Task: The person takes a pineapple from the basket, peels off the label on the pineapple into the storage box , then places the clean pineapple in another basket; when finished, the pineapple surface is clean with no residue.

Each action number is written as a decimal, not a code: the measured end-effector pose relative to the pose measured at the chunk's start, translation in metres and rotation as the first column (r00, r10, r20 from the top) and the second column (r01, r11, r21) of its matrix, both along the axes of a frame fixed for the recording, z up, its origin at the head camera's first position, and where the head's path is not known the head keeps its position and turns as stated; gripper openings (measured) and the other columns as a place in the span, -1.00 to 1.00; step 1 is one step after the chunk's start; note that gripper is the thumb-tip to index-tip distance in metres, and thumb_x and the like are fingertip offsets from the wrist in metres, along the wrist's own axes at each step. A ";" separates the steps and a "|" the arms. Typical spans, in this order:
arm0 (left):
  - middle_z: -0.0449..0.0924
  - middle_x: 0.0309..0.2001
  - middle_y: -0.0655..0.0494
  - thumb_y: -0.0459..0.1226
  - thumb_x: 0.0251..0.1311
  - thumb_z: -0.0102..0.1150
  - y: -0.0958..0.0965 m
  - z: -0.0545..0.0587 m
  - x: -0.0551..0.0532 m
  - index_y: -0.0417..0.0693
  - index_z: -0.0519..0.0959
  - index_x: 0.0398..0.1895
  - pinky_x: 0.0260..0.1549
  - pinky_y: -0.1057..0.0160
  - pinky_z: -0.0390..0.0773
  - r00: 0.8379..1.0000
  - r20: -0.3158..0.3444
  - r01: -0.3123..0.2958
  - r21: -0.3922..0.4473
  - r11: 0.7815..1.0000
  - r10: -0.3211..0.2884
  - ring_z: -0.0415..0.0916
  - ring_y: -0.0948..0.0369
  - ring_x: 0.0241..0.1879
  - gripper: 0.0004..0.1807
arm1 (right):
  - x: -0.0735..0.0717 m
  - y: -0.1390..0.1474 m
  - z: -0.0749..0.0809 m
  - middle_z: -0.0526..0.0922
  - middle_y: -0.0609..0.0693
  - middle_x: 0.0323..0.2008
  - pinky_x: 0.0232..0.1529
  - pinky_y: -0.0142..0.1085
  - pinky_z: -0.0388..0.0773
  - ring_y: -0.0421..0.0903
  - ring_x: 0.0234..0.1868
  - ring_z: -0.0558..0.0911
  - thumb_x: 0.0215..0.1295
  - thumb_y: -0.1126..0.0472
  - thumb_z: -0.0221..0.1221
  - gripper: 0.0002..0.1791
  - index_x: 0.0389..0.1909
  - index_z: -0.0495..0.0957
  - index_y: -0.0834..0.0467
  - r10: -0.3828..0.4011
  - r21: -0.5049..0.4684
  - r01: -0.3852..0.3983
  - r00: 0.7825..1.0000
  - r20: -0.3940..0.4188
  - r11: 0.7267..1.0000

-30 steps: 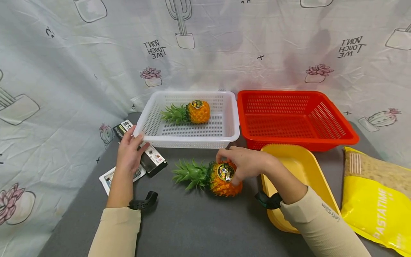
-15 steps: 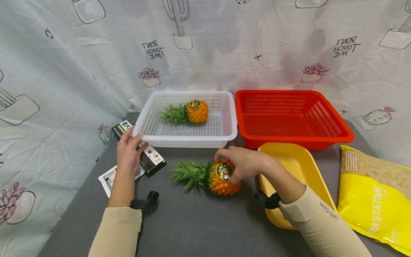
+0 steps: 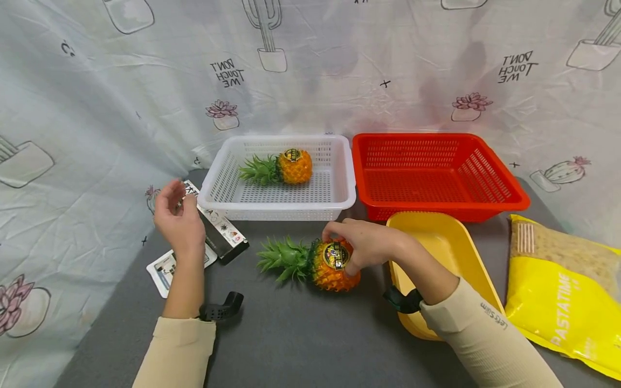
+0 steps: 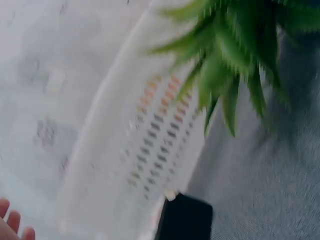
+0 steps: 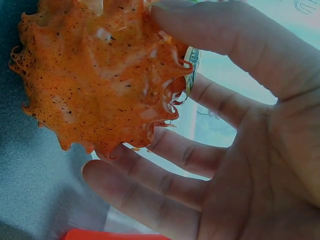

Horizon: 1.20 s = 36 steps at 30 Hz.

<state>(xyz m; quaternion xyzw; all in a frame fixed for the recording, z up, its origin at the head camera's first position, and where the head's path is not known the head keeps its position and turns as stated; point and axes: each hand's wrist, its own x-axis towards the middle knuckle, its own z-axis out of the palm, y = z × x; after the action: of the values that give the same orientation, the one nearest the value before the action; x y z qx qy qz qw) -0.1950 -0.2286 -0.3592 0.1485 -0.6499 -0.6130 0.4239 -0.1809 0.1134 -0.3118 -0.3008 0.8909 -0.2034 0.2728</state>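
Observation:
A toy-like orange pineapple (image 3: pixel 335 277) with a green crown and a round label lies on its side on the grey table. My right hand (image 3: pixel 371 242) grips its body, thumb on one side and fingers on the other, as the right wrist view shows. My left hand (image 3: pixel 181 223) is in the air just left of the white basket (image 3: pixel 276 214), its fingers loosely bent and holding nothing. Inside that basket lies a second pineapple (image 3: pixel 296 171). In the left wrist view, green leaves (image 4: pixel 232 65) appear close by, and only a few fingertips (image 4: pixel 14 220) show.
A red basket (image 3: pixel 446 207) stands right of the white one, with a yellow tray (image 3: pixel 441 231) in front. At far right lies a yellow pasta bag (image 3: pixel 567 302). Black-and-white boxes (image 3: pixel 223 234) and a white packet (image 3: pixel 162 272) lie by my left forearm. A printed curtain hangs behind.
My left hand has let go of the white basket's near left corner and moved left and up. My right hand keeps its grip on the pineapple, which stays on the table.

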 end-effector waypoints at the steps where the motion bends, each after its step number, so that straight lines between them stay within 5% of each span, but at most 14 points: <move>1: 0.66 0.00 0.11 -0.48 0.26 0.08 0.005 0.002 0.003 -0.11 0.67 0.10 -0.01 0.35 0.47 0.999 -0.049 0.012 -0.046 0.999 -0.014 0.56 0.27 0.05 -0.62 | 0.000 0.000 0.000 0.53 0.00 0.04 -0.02 -0.19 0.61 -0.02 0.01 0.51 -0.02 0.29 0.52 -0.23 0.25 0.45 -0.09 0.001 -0.002 -0.001 1.000 0.000 1.000; 4: 0.66 -0.06 0.08 -0.55 0.22 0.07 0.025 0.004 0.012 -0.30 0.69 0.00 -0.05 0.38 0.51 0.977 -0.168 0.100 -0.170 0.980 -0.129 0.58 0.28 -0.03 -0.67 | 0.000 0.000 -0.001 0.53 -0.01 0.04 -0.02 -0.18 0.61 -0.03 0.01 0.51 -0.02 0.28 0.52 -0.23 0.25 0.45 -0.10 0.000 -0.002 0.000 1.000 0.000 1.000; 6: 0.65 -0.07 0.03 -0.59 0.20 0.07 0.038 0.002 0.018 -0.41 0.67 -0.03 -0.02 0.37 0.54 0.953 -0.201 0.172 -0.262 0.950 -0.228 0.59 0.29 -0.04 -0.69 | 0.000 0.000 -0.001 0.53 -0.01 0.04 -0.03 -0.20 0.61 -0.04 0.00 0.51 -0.01 0.28 0.52 -0.24 0.25 0.45 -0.10 0.000 0.000 0.000 1.000 0.000 1.000; 9: 0.65 -0.08 -0.10 -0.60 0.17 0.11 0.054 -0.001 0.026 -0.41 0.68 -0.05 0.01 0.36 0.55 0.919 -0.196 0.255 -0.369 0.894 -0.343 0.58 0.33 -0.02 -0.70 | 0.000 0.000 -0.001 0.53 -0.02 0.03 -0.04 -0.21 0.61 -0.05 0.00 0.51 -0.01 0.28 0.51 -0.25 0.25 0.45 -0.10 0.002 -0.004 -0.002 1.000 -0.006 1.000; 12: 0.67 -0.08 -0.20 -0.57 0.19 0.17 0.063 0.000 0.033 -0.32 0.70 -0.02 0.02 0.35 0.56 0.887 -0.118 0.351 -0.452 0.820 -0.446 0.58 0.32 -0.03 -0.70 | 0.000 -0.001 -0.001 0.53 -0.03 0.03 -0.04 -0.21 0.61 -0.05 0.01 0.51 -0.01 0.28 0.50 -0.25 0.25 0.45 -0.10 0.004 -0.012 -0.004 1.000 -0.014 1.000; 15: 0.69 -0.03 -0.13 -0.49 0.24 0.23 0.068 0.003 0.040 -0.20 0.70 0.06 0.06 0.31 0.56 0.819 0.063 0.515 -0.517 0.684 -0.570 0.58 0.25 -0.01 -0.68 | 0.001 0.000 -0.001 0.54 -0.03 0.04 -0.01 -0.20 0.62 -0.05 0.02 0.51 -0.01 0.27 0.51 -0.25 0.24 0.45 -0.10 0.001 -0.007 -0.001 1.000 -0.017 1.000; 20: 0.64 0.15 0.10 -0.27 0.32 0.32 0.079 0.008 0.051 0.01 0.64 0.20 0.07 0.06 0.59 0.638 0.422 0.746 -0.547 0.381 -0.644 0.57 0.15 0.04 -0.62 | 0.001 0.000 -0.001 0.54 -0.02 0.06 0.05 -0.13 0.65 -0.03 0.03 0.52 -0.02 0.26 0.54 -0.24 0.23 0.46 -0.11 -0.014 0.007 0.014 1.000 -0.005 1.000; 22: 0.60 0.19 0.14 -0.18 0.32 0.34 0.083 0.010 0.054 0.08 0.62 0.23 0.07 -0.03 0.59 0.585 0.508 0.790 -0.534 0.301 -0.633 0.56 0.11 0.05 -0.59 | 0.000 0.001 -0.001 0.55 -0.02 0.07 0.05 -0.12 0.65 -0.02 0.04 0.52 -0.03 0.25 0.55 -0.23 0.24 0.46 -0.11 -0.016 0.005 0.016 1.000 -0.002 1.000; 24: 0.57 0.21 0.17 -0.13 0.30 0.37 0.088 0.012 0.056 0.14 0.60 0.25 0.09 -0.06 0.58 0.547 0.564 0.818 -0.517 0.252 -0.618 0.55 0.09 0.07 -0.55 | 0.000 0.001 -0.001 0.55 -0.02 0.07 0.04 -0.12 0.66 -0.03 0.04 0.52 -0.03 0.25 0.55 -0.22 0.25 0.46 -0.10 -0.016 0.000 0.016 1.000 -0.005 1.000; 28: 0.54 0.19 0.17 -0.03 0.24 0.41 0.094 0.016 0.060 0.15 0.57 0.29 0.12 -0.05 0.59 0.514 0.643 0.839 -0.514 0.178 -0.567 0.55 0.09 0.13 -0.46 | -0.001 0.001 -0.001 0.56 -0.02 0.06 0.01 -0.16 0.67 -0.04 0.02 0.53 -0.03 0.25 0.55 -0.22 0.26 0.46 -0.08 -0.004 -0.016 0.004 1.000 -0.014 1.000; 32: 0.56 0.16 0.13 0.06 0.18 0.42 0.100 0.017 0.060 0.11 0.57 0.29 0.14 -0.04 0.59 0.507 0.702 0.838 -0.538 0.095 -0.500 0.54 0.12 0.15 -0.38 | 0.001 0.003 -0.001 0.56 -0.01 0.04 -0.02 -0.18 0.68 -0.03 0.02 0.54 -0.01 0.26 0.54 -0.24 0.25 0.46 -0.05 -0.005 -0.034 0.004 1.000 -0.015 0.999; 36: 0.59 0.14 0.18 0.13 0.12 0.44 0.106 0.016 0.061 0.13 0.59 0.26 0.15 -0.05 0.58 0.518 0.735 0.829 -0.557 0.046 -0.437 0.55 0.14 0.14 -0.35 | 0.003 0.004 -0.002 0.57 -0.01 0.05 -0.03 -0.19 0.71 -0.04 0.02 0.55 -0.01 0.28 0.54 -0.24 0.26 0.46 -0.03 -0.012 -0.049 0.011 1.000 -0.017 0.999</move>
<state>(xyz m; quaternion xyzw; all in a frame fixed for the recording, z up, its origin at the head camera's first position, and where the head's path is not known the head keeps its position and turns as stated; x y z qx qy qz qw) -0.1342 -0.1227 -0.3434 -0.2967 -0.9203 -0.2535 -0.0268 -0.1782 0.1174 -0.3142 -0.3040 0.8898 -0.2240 0.2564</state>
